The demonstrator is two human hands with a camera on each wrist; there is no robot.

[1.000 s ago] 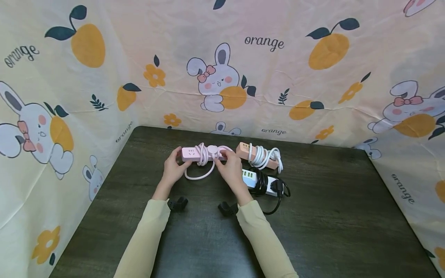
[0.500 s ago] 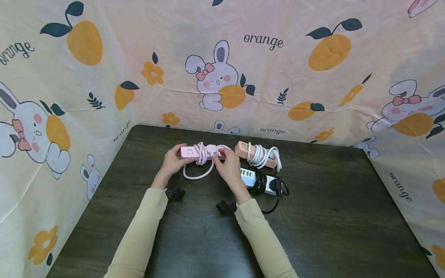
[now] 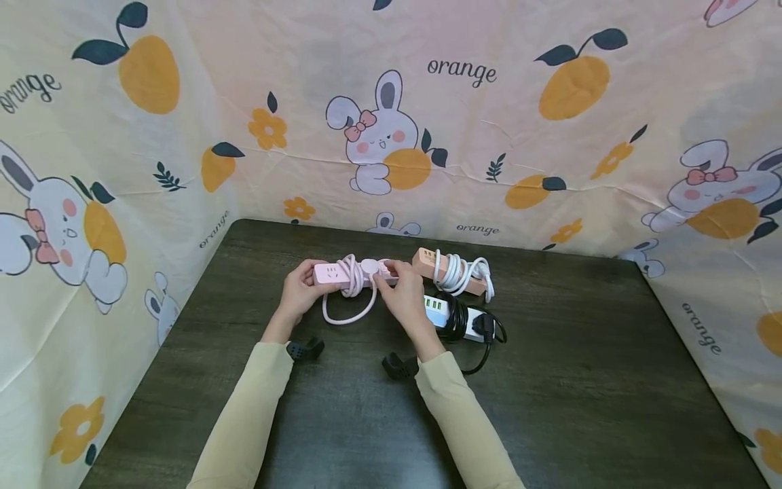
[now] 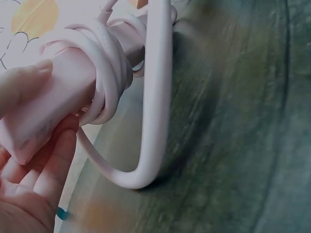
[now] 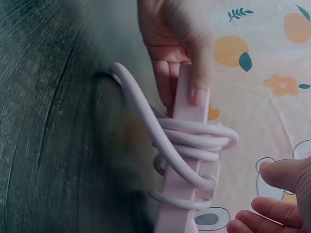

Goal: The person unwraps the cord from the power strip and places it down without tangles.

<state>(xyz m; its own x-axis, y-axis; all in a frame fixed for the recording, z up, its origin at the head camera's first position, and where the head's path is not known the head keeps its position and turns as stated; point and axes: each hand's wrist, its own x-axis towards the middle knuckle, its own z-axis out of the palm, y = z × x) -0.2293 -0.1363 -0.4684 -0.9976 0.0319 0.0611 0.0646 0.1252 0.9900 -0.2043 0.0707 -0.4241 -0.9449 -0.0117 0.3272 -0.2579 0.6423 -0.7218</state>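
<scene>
A pale pink power strip (image 3: 330,274) with its cord (image 4: 114,73) wound round the middle is near the far edge of the table. My left hand (image 3: 299,291) grips its left end, thumb on one side and fingers on the other, as the left wrist view shows. A loose loop of the cord (image 4: 156,97) hangs out towards me. The round plug (image 3: 369,267) sits on the strip's top. My right hand (image 3: 403,295) is at the strip's right end; in the right wrist view its thumb and fingers are spread, apart from the strip (image 5: 192,107).
Right of the pink strip lies an orange power strip (image 3: 425,263) wrapped in white cord. Nearer me is a white one (image 3: 436,312) wound with black cord, close to my right forearm. A patterned cloth (image 3: 476,136) rises behind the dark table (image 3: 580,380).
The pink strip has shifted slightly left and towards me with my left hand, and its cord loop hangs a little lower. My right hand stays near its right end.
</scene>
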